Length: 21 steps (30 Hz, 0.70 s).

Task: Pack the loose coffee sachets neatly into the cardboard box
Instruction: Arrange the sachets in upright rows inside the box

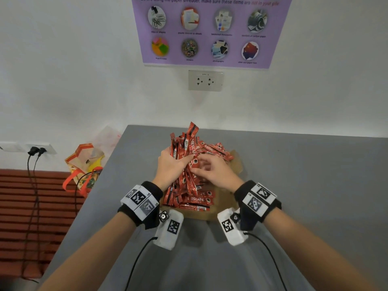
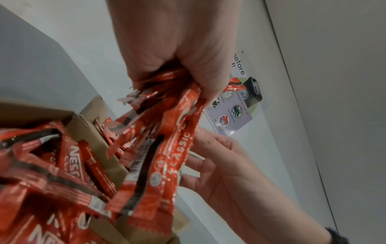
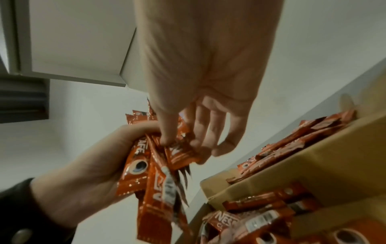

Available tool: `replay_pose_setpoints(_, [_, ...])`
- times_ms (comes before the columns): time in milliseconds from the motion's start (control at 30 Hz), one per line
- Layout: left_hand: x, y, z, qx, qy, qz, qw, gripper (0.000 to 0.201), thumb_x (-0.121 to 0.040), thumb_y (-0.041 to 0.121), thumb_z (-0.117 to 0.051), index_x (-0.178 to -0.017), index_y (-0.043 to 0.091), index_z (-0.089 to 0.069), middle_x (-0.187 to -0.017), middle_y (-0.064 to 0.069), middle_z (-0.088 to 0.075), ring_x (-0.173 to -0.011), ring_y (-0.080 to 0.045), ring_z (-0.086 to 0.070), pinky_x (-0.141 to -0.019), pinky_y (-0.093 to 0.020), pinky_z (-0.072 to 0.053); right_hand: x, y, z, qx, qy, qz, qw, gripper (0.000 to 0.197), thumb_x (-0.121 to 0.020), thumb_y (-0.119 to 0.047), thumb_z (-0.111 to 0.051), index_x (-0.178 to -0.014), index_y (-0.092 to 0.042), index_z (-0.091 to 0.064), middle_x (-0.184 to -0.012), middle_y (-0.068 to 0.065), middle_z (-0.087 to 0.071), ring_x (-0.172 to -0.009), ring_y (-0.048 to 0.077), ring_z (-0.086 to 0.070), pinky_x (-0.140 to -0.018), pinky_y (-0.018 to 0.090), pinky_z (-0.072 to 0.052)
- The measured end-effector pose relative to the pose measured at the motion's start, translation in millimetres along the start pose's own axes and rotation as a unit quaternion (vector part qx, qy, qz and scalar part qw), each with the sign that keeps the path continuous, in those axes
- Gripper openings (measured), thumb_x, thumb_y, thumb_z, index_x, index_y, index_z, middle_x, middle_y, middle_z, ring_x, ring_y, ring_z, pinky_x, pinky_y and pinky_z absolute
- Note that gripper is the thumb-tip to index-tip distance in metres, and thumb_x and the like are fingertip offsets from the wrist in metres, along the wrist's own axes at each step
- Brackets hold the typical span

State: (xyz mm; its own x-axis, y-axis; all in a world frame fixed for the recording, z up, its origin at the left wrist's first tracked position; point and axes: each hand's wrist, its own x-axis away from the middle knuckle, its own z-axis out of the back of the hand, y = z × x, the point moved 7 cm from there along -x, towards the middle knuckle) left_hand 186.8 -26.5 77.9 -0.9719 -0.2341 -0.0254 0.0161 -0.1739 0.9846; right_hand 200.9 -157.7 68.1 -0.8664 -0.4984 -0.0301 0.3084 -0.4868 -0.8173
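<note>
Over the middle of the grey table (image 1: 304, 185), my left hand (image 1: 178, 162) grips a thick upright bundle of red coffee sachets (image 1: 184, 143), seen close in the left wrist view (image 2: 158, 148). My right hand (image 1: 201, 166) reaches into the bundle from the right. In the right wrist view its thumb and fingers (image 3: 183, 145) pinch one sachet (image 3: 181, 155) of that bundle. Beneath both hands lies the open cardboard box (image 1: 220, 206) with its flaps spread. Several sachets (image 1: 197, 200) lie jumbled inside it (image 3: 261, 217). The box's floor is hidden.
An orange-handled printed bag (image 1: 86, 164) leans against the table's left edge, with black cables (image 1: 33, 185) plugged into a wall socket beside it. A wall outlet (image 1: 205, 80) and a purple poster (image 1: 210, 30) hang behind the table. Wrist-camera cables trail toward me.
</note>
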Motion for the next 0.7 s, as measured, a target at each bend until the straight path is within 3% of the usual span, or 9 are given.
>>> replay_pose_setpoints(100, [3.3, -1.2, -3.4, 0.007, -0.005, -0.001, 1.0, 0.018, -0.078, 0.019, -0.074, -0.089, 0.027, -0.062, -0.095, 0.001, -0.07, -0.092, -0.017, -0.067, -0.092, -0.045, -0.051, 6.1, 7.7, 7.9, -0.051, 0.051, -0.018, 0.997, 0.043, -0.081, -0.021, -0.07, -0.119, -0.008, -0.056, -0.071, -0.01, -0.056, -0.063, 0.002, -0.056, -0.072, 0.02, -0.051])
replay_pose_setpoints(233, [5.7, -1.2, -4.6, 0.021, -0.01, -0.006, 1.0, 0.019, -0.078, 0.02, -0.074, -0.09, 0.028, -0.062, -0.096, 0.0, -0.07, -0.094, -0.018, -0.067, -0.093, -0.046, -0.05, 11.8, 10.6, 14.9, -0.09, 0.064, -0.008, 0.994, 0.02, -0.079, -0.018, -0.072, -0.095, -0.013, -0.062, -0.075, -0.003, -0.064, -0.056, -0.002, -0.059, -0.058, 0.017, -0.052])
replay_pose_setpoints(333, [7.3, -0.8, -6.6, 0.031, -0.019, -0.013, 0.999, 0.019, -0.078, 0.02, -0.073, -0.093, 0.026, -0.062, -0.097, -0.001, -0.071, -0.095, -0.018, -0.066, -0.094, -0.045, -0.049, 13.8, 9.8, 22.4, -0.06, 0.085, 0.006, 0.995, 0.013, -0.078, -0.02, -0.074, -0.086, -0.015, -0.064, -0.075, -0.008, -0.065, -0.061, -0.005, -0.06, -0.063, 0.013, -0.051])
replay_pose_setpoints(500, [9.5, -5.3, -10.7, 0.083, -0.028, 0.017, 0.996, 0.018, -0.079, 0.011, -0.071, -0.092, 0.019, -0.063, -0.095, -0.005, -0.071, -0.092, -0.022, -0.068, -0.09, -0.042, -0.052, 15.8, 12.3, 15.5, -0.123, 0.039, -0.024, 0.991, 0.023, -0.08, -0.015, -0.071, -0.098, -0.017, -0.057, -0.075, -0.006, -0.064, -0.057, 0.011, -0.061, -0.057, 0.025, -0.056])
replay_pose_setpoints(600, [11.4, -6.6, -14.4, 0.108, -0.059, 0.031, 0.992, 0.02, -0.08, 0.006, -0.069, -0.095, 0.017, -0.062, -0.092, -0.002, -0.07, -0.086, -0.018, -0.068, -0.08, -0.033, -0.053, 14.9, 10.6, 19.3, -0.093, 0.048, -0.011, 0.994, 0.031, -0.083, -0.022, -0.068, -0.112, -0.02, -0.055, -0.084, -0.007, -0.064, -0.068, 0.005, -0.063, -0.066, 0.019, -0.054])
replay_pose_setpoints(700, [13.0, -5.1, -17.9, 0.091, -0.082, 0.027, 0.992, 0.023, -0.079, 0.008, -0.071, -0.098, 0.016, -0.062, -0.096, -0.004, -0.07, -0.09, -0.02, -0.068, -0.082, -0.032, -0.053, 12.4, 6.1, 24.0, -0.087, 0.09, 0.016, 0.992, 0.02, -0.086, -0.022, -0.065, -0.105, -0.019, -0.059, -0.09, -0.004, -0.064, -0.075, 0.007, -0.063, -0.068, 0.019, -0.054])
